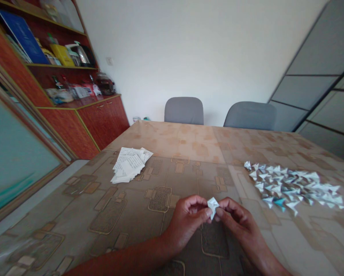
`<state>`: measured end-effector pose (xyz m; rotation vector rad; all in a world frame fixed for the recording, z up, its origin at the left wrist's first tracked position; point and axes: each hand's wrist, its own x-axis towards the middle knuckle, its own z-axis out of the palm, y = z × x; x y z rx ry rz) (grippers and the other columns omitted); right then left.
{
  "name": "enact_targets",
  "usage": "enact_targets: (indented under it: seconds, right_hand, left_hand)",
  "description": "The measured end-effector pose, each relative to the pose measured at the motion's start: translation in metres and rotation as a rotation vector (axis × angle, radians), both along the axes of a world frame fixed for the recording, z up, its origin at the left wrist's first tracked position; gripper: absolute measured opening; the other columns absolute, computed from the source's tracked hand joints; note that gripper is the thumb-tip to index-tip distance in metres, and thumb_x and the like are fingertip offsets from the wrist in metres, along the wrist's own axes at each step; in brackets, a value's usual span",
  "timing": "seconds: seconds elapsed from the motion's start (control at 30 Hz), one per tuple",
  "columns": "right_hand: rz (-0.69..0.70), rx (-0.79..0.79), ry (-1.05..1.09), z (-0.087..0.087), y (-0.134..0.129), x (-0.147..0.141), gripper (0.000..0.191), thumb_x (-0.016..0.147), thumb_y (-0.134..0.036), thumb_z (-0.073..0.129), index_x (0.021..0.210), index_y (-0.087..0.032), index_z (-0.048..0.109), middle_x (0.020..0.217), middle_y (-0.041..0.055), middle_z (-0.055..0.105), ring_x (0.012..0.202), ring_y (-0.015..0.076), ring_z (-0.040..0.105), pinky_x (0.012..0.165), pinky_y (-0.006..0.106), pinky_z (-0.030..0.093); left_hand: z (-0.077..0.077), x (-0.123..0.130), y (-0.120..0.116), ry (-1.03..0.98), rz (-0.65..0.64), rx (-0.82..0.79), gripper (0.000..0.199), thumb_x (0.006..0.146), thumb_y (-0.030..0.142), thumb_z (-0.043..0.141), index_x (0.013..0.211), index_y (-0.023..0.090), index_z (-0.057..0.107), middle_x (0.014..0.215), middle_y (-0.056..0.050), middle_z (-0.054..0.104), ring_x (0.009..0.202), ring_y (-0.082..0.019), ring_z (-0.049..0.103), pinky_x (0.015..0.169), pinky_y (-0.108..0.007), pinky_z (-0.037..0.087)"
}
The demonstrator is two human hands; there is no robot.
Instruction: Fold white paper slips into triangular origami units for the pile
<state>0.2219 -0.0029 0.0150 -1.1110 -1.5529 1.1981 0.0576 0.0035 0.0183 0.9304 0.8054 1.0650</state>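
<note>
A small folded piece of paper, pale with a diamond-shaped top, is pinched between my two hands just above the table. My left hand grips its left side between thumb and fingers. On the right side, the thumb and index finger of my right hand press against it, with the other fingers curled. Off to the right lie rows of small folded paper figures, mostly white, one of them teal. A loose pile of printed paper pieces rests on the table to the left.
The patterned tablecloth covers a large table. Two grey chairs stand at its far side against a white wall. A reddish wooden cabinet with bottles and a kettle stands at the back left.
</note>
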Motion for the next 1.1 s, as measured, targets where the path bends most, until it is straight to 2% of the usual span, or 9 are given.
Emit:
enact_targets:
  seconds: [0.1,0.23,0.33,0.57,0.77,0.93,1.1]
  right_hand:
    - [-0.012,-0.004,0.017,0.002,0.000,0.001,0.030,0.088,-0.045,0.058,0.074,-0.019,0.061,0.069,0.0017,0.063,0.068,0.0177,0.059,0.066,0.028,0.047]
    - [-0.068,0.151,-0.031,0.008,-0.003,0.004,0.012,0.086,-0.034,0.063,0.087,-0.022,0.062,0.076,0.0010,0.062,0.073,0.0177,0.058,0.067,0.028,0.048]
    - [-0.029,0.232,-0.082,0.012,-0.004,0.006,0.005,0.086,-0.025,0.063,0.091,-0.024,0.063,0.078,-0.0002,0.062,0.073,0.0161,0.056,0.067,0.026,0.048]
    - [-0.038,0.286,-0.123,0.016,-0.003,0.005,0.010,0.083,-0.019,0.066,0.091,-0.025,0.063,0.079,-0.0010,0.063,0.071,0.0154,0.056,0.065,0.025,0.048]
    - [-0.031,0.267,-0.151,0.016,-0.004,0.008,0.002,0.083,-0.025,0.066,0.084,-0.023,0.067,0.074,0.0013,0.066,0.068,0.0176,0.058,0.062,0.028,0.049]
    - [-0.051,0.237,-0.088,0.015,-0.002,0.011,0.004,0.084,-0.026,0.066,0.083,-0.023,0.068,0.072,0.0011,0.066,0.069,0.0180,0.060,0.062,0.028,0.050]
    - [-0.066,0.237,-0.075,0.016,-0.002,0.009,0.002,0.082,-0.024,0.067,0.080,-0.023,0.068,0.070,0.0005,0.066,0.066,0.0171,0.060,0.060,0.027,0.049]
  left_hand:
    - [0.003,0.000,-0.001,-0.004,-0.009,-0.047,0.033,0.063,0.040,0.082,0.072,0.012,0.067,0.062,-0.002,0.064,0.058,-0.012,0.058,0.060,-0.024,0.043]
    - [0.004,-0.001,-0.002,0.024,0.026,-0.104,0.033,0.061,0.040,0.082,0.070,0.012,0.066,0.060,-0.001,0.063,0.056,-0.012,0.056,0.059,-0.024,0.042]
    - [0.004,-0.003,-0.003,0.057,0.025,-0.105,0.031,0.061,0.036,0.081,0.068,0.012,0.064,0.060,-0.001,0.062,0.055,-0.011,0.054,0.058,-0.024,0.042]
    - [0.004,-0.005,-0.003,0.099,-0.017,-0.023,0.024,0.066,0.030,0.076,0.073,0.012,0.063,0.060,0.001,0.060,0.054,-0.010,0.054,0.055,-0.023,0.042]
    - [0.007,-0.006,-0.005,0.023,-0.024,0.004,0.032,0.067,0.032,0.079,0.078,0.016,0.054,0.066,0.000,0.063,0.056,-0.011,0.058,0.058,-0.024,0.045]
    - [0.010,-0.007,-0.004,-0.025,-0.096,0.011,0.033,0.067,0.034,0.080,0.078,0.015,0.055,0.074,-0.003,0.066,0.064,-0.013,0.063,0.063,-0.025,0.046]
    - [0.008,-0.007,-0.003,-0.016,-0.078,-0.002,0.032,0.065,0.031,0.082,0.078,0.015,0.057,0.074,-0.003,0.067,0.064,-0.014,0.063,0.063,-0.026,0.047]
